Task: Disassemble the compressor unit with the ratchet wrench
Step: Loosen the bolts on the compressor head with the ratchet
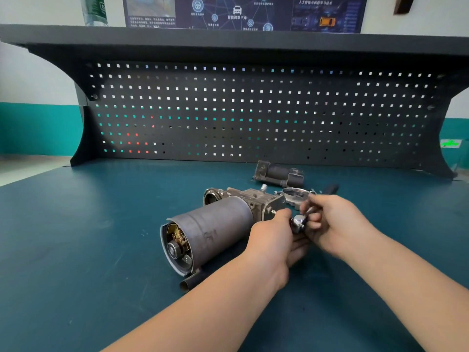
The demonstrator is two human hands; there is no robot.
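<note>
The compressor unit (210,229) lies on its side on the teal bench, its grey motor cylinder pointing toward me and its cast metal head (253,196) at the far end. My left hand (272,240) rests against the right side of the unit, fingers at a bolt (273,212) sticking out of the head. My right hand (335,222) grips the chrome ratchet wrench (297,223); its head shows between my two hands and its dark handle end (330,188) sticks out behind my fingers.
A round metal cover (294,194) lies just behind my hands. A dark removed part (279,174) sits farther back near the black pegboard (253,110). A short black tube (190,282) lies under the cylinder's near end. A shelf overhangs the bench.
</note>
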